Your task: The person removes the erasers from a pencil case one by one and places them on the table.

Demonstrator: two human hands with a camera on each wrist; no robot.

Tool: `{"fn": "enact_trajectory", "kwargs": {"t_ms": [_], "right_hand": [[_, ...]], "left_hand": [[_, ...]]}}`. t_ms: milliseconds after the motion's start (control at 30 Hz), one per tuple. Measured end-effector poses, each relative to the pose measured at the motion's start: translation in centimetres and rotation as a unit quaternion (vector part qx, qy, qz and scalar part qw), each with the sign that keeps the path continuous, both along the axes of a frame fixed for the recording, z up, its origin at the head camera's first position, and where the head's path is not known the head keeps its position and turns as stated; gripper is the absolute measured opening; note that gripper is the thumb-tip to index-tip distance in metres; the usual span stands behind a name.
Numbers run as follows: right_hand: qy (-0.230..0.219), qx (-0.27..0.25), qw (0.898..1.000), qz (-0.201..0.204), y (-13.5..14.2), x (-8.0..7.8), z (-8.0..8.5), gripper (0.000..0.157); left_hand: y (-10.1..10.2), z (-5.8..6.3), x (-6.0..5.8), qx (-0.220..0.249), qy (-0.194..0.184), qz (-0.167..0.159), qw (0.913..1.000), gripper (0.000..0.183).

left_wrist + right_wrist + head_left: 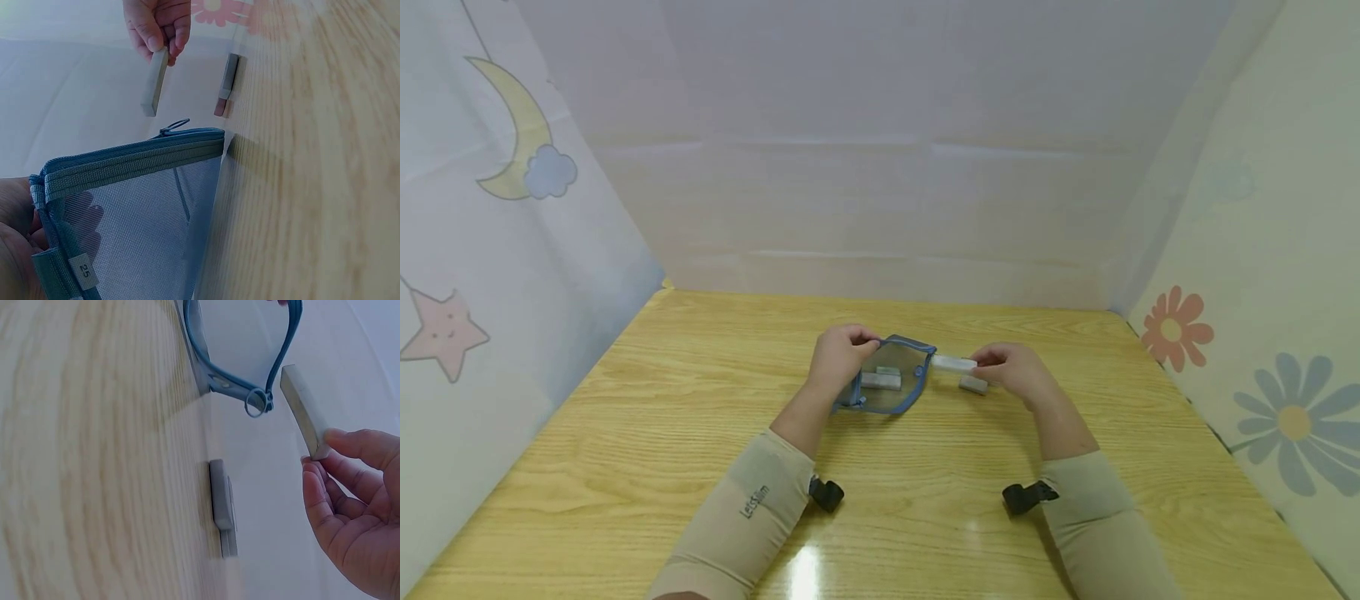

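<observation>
Left hand (838, 358): clamped on the pouch's left rim;
Blue mesh pouch (904, 360): mouth spread, facing right; two pale bars (881, 381) within its outline;
White bar (953, 363): left of the right grip, apart from pouch; long axis left-right, left end beside mouth;
Grey block (973, 384): on table, near side of bar;
Right hand (1017, 371): pinching bar's right end; nearer hand to it

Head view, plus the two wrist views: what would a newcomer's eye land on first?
Probably the blue mesh pouch near the middle of the wooden table, gripped by the left hand. Next, likely the pale bar pinched in the right hand, just right of the pouch. The printed yellow moon on the left wall and the blue flower on the right also stand out.
</observation>
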State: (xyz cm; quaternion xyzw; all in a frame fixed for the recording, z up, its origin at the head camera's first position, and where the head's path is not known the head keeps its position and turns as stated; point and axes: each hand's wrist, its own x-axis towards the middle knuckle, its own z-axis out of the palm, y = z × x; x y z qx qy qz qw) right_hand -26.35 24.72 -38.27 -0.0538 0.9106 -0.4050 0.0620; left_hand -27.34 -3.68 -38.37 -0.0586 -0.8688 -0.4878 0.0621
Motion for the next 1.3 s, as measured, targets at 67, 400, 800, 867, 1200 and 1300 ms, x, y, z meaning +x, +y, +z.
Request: {"fn": "enact_trajectory", "kwargs": {"t_ms": [67,400,800,867,1200,1300], "right_hand": [[0.000,0.002,1.000,-0.004,0.5,-0.1,0.0,0.029],[-0.002,-0.002,1.000,-0.030,2.8,-0.2,-0.3,0.033],[-0.019,-0.025,0.997,-0.073,5.2,-0.7,-1.4,0.033],[-0.019,-0.022,0.997,-0.076,5.6,-0.7,-1.6,0.035],[-0.032,-0.031,0.994,-0.102,6.9,-0.8,-2.1,0.038],[-0.033,-0.032,0.993,-0.105,7.2,-0.8,-2.3,0.038]], "left_hand": [[0.0,0.0,0.0,0.002,-0.002,0.000,1.0000,0.010],[0.0,-0.1,-0.1,0.005,-0.004,0.000,1.0000,0.008],[-0.1,-0.2,-0.2,0.002,0.001,-0.003,1.0000,0.009],[-0.1,-0.1,-0.2,0.002,0.001,-0.005,1.0000,0.009],[-0.1,-0.1,-0.2,-0.001,0.001,-0.003,1.0000,0.010],[-0.1,-0.1,-0.3,-0.001,0.003,-0.003,1.0000,0.009]]}}
